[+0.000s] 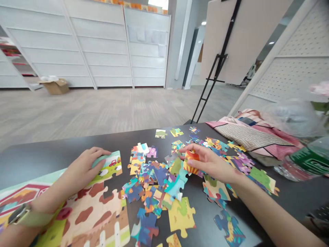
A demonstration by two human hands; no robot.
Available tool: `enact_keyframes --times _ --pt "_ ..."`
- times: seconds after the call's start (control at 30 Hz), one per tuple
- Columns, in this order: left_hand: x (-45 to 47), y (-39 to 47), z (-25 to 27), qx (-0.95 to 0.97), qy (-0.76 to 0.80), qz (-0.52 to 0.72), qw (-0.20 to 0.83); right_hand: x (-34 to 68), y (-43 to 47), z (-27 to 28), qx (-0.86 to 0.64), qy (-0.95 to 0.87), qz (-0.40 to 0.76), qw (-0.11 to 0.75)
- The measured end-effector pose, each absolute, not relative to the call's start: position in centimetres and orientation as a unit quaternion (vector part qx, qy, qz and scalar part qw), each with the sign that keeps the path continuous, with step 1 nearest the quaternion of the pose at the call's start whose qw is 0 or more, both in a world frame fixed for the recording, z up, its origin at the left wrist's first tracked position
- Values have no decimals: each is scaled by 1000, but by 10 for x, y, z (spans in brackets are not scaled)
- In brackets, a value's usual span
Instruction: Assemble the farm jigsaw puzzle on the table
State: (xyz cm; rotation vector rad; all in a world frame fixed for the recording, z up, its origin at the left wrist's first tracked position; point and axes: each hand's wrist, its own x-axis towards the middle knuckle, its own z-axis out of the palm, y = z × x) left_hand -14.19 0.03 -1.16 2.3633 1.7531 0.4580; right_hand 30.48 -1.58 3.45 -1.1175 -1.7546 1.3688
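Observation:
My left hand [88, 168] rests on the partly joined jigsaw puzzle [84, 214], its fingers lying over the upper right corner with the red tractor and sheep. A spotted cow and a fence show on the joined part, and a notch gapes in its right side. Over the heap of loose puzzle pieces [154, 173], my right hand [209, 164] pinches a red and orange striped puzzle piece [191, 161] between thumb and fingers. Just below it lies a turquoise piece [177, 185]. A yellow piece with a green figure [182, 214] sits nearer to me.
Several pieces [177, 132] lie near the dark table's [69, 144] far edge. At the right are a pink patterned cloth bag [259, 137] and a plastic bottle with a green label [305, 157] on its side. Beyond the table stand an easel [213, 79] and white cabinets [102, 44].

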Motion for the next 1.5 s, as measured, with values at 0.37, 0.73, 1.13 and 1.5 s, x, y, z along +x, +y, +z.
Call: enact_keyframes --times 0.37,0.73,1.13,1.5 --pt "-139 -1 -10 791 585 156 89 310 -11 35 -436 -618 508 413" --pt "-139 0 -10 791 585 153 93 310 -15 44 -409 -543 562 472" --pt "-139 -1 -11 796 576 164 83 305 -12 25 -451 -824 203 278" --pt "-135 -4 -7 792 579 168 97 245 -146 2 -280 -917 126 254"
